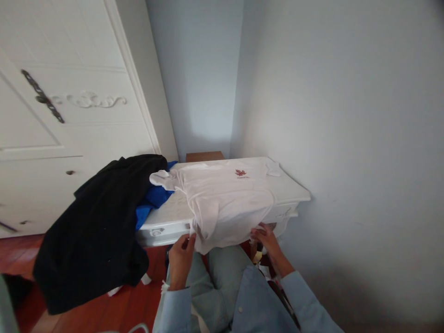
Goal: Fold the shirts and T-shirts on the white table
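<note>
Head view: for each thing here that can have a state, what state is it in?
White shirt: spread print-up, somewhat wrinkled, hem hanging past the table's front edge
Left hand: pinching the shirt's near edge
Right hand: fingers closed on the hem's other end
Black garment: heaped, draping toward the floor
Blue cloth: crumpled, partly covered by the black garment
Wardrobe door: shut
</note>
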A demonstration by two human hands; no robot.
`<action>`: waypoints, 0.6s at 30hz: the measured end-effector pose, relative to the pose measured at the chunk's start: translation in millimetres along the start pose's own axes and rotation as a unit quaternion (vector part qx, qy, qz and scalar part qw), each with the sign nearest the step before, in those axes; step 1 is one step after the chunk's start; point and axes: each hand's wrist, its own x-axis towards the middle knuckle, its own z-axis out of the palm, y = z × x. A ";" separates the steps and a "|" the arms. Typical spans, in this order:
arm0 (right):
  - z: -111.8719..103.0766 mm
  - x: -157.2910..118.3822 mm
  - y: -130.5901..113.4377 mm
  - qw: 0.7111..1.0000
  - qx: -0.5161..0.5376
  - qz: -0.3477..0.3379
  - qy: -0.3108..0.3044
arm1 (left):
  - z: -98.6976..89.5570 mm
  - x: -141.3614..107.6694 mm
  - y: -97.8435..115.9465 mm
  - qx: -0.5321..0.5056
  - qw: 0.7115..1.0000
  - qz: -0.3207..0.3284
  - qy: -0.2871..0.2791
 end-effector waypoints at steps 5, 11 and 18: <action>-27.4 -5.8 -20.9 0.997 -0.050 0.001 -0.065 | -17.3 -14.7 -7.8 -0.076 0.993 0.006 0.086; -31.6 -9.1 0.1 0.998 -0.020 -0.045 -0.034 | -10.0 -33.1 -14.9 -0.193 0.978 -0.060 0.058; -12.5 0.6 22.7 0.996 -0.030 0.021 -0.081 | 4.8 -59.8 -16.9 -0.257 0.959 -0.105 -0.046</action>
